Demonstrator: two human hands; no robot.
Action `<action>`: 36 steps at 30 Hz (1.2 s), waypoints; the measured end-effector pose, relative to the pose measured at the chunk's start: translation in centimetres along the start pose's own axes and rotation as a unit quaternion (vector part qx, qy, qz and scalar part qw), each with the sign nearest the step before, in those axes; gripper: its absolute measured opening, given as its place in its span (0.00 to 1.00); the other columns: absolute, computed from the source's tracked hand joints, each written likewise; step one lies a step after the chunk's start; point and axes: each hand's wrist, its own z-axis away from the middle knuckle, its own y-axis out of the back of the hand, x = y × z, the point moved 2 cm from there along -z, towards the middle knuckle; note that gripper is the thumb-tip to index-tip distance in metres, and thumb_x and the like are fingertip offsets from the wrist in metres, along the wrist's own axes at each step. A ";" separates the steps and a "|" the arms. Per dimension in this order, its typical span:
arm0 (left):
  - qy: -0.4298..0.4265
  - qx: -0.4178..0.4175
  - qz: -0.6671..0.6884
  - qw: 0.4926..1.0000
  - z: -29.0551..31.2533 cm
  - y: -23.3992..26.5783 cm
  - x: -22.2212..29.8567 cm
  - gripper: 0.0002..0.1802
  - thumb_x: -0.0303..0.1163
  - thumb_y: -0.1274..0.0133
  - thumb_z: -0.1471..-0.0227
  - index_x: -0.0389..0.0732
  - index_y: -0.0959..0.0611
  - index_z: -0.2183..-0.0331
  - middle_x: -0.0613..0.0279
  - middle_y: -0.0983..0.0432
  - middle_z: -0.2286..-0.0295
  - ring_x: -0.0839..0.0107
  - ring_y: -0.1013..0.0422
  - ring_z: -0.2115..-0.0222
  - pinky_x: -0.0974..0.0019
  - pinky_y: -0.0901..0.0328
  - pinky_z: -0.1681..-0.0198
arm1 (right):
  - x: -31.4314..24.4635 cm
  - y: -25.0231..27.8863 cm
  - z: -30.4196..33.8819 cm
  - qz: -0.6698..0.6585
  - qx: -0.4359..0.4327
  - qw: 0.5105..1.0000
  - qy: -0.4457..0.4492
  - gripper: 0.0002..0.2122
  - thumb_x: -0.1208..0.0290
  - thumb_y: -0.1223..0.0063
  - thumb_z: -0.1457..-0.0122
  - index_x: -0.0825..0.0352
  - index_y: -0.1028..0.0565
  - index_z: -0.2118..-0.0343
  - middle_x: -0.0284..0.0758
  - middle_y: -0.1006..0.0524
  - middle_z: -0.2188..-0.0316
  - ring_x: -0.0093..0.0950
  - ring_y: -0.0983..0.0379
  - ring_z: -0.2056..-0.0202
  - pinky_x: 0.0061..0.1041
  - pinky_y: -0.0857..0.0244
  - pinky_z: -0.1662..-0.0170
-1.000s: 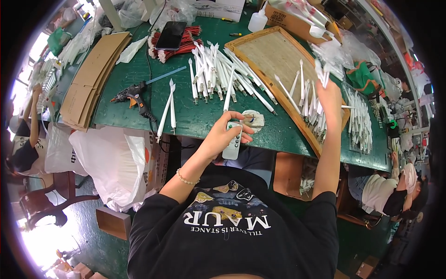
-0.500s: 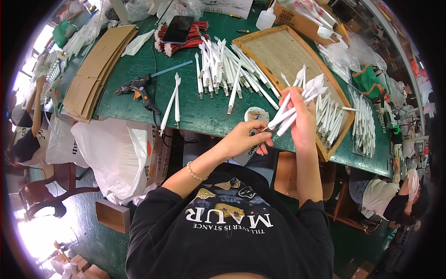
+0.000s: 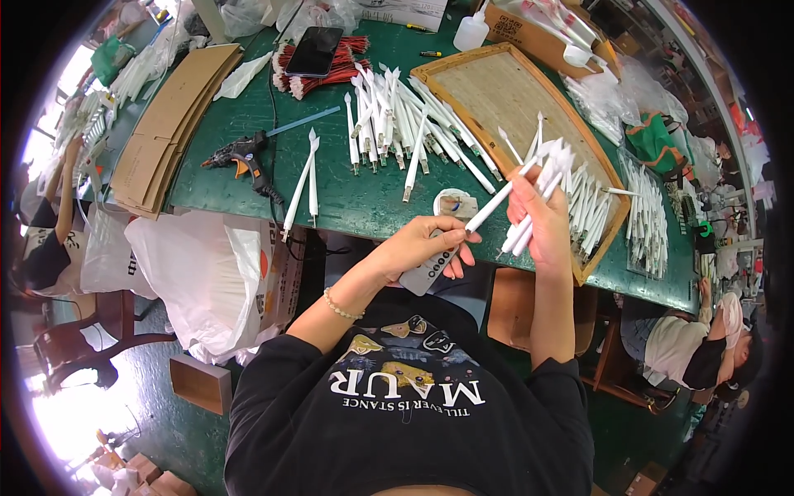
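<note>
My right hand (image 3: pixel 539 217) is closed round several slim white LED taper candles (image 3: pixel 552 175) with flame-shaped tips, fanned out over the table's front edge. One white candle (image 3: pixel 490 207) slants away from that bunch, and its lower end meets the fingertips of my left hand (image 3: pixel 430 246), whose thumb and forefinger pinch it. Beneath my left hand is a flat grey piece with dark round marks (image 3: pixel 420 281); whether the hand touches it is hidden. A small round white container (image 3: pixel 455 201) stands at the table edge just beyond the fingers.
A pile of white candles (image 3: pixel 389 116) lies mid-table, with two single candles (image 3: pixel 303 186) to its left. A wooden-framed tray (image 3: pixel 488 78) holds more. A glue gun (image 3: pixel 244 157), black phone (image 3: pixel 316 51) and cardboard sheets (image 3: pixel 169 124) lie leftward. Other people sit at both sides.
One candle has separated from the bunch toward my left hand. My right hand has shifted slightly right with the others, and my left hand has moved slightly left.
</note>
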 end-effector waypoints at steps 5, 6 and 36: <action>-0.049 0.130 0.040 0.989 0.4 1.1 0.4 0.19 0.29 0.55 0.41 0.30 0.34 0.51 0.52 0.23 0.70 0.70 0.25 0.73 0.72 0.29 0.69 | -0.2 -0.7 -0.1 0.146 0.117 0.975 0.117 0.07 0.68 0.50 0.36 0.66 0.30 0.68 0.26 0.33 0.81 0.12 0.40 0.81 0.14 0.46 0.78; -0.049 0.140 0.071 0.986 0.4 1.6 0.3 0.19 0.26 0.55 0.43 0.31 0.37 0.51 0.50 0.24 0.69 0.68 0.24 0.71 0.70 0.28 0.67 | 0.5 -0.6 -0.3 0.206 0.109 0.962 0.145 0.07 0.68 0.51 0.36 0.67 0.30 0.67 0.26 0.32 0.80 0.13 0.40 0.81 0.15 0.46 0.77; -0.061 0.150 0.046 0.986 0.4 1.9 0.6 0.20 0.25 0.55 0.43 0.31 0.37 0.51 0.45 0.24 0.64 0.66 0.23 0.67 0.68 0.28 0.63 | 2.8 -2.6 -1.9 0.420 0.094 0.862 0.267 0.10 0.68 0.43 0.42 0.71 0.28 0.67 0.40 0.27 0.84 0.40 0.29 0.82 0.32 0.40 0.79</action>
